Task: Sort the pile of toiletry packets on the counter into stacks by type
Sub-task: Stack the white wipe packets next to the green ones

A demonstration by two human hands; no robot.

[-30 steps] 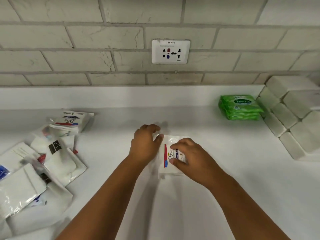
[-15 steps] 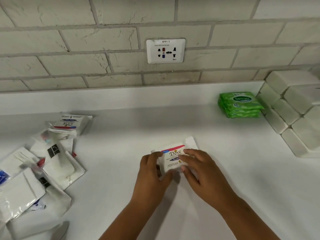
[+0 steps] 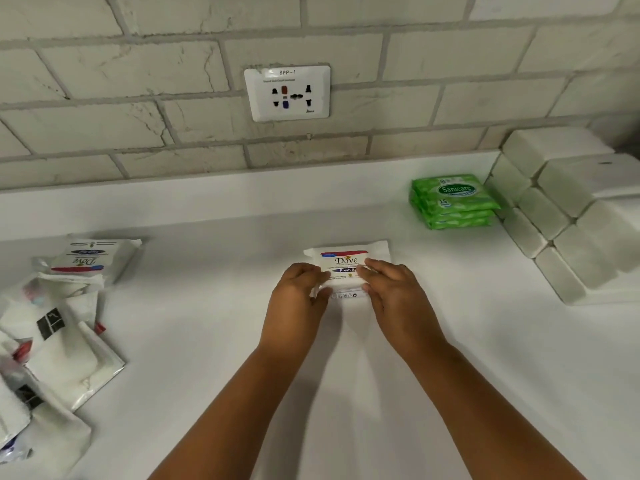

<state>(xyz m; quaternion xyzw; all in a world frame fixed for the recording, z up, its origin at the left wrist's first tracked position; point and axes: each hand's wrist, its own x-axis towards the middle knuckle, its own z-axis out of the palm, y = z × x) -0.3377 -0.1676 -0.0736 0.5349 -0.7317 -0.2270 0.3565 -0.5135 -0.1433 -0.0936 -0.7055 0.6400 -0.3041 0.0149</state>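
At counter (image 3: 450, 341) centre, white Dove soap packet (image 3: 346, 265), label now turned upright, pushed toward 12 o'clock. Left hand (image 3: 298, 299) and right hand (image 3: 394, 292) pinch its sides. Likely Dove stack starts; mixed pile (image 3: 52, 341) waits at 9 o'clock.

Soft, even light is falling from above, leaving the white counter (image 3: 194, 306) bright without glare. Faint shadows are pooling beneath the forearms. Wide-angle distortion is bending the wall tiles (image 3: 138, 64) toward the edges, and the packets (image 3: 52, 341) left of the counter's centre are blurring slightly.
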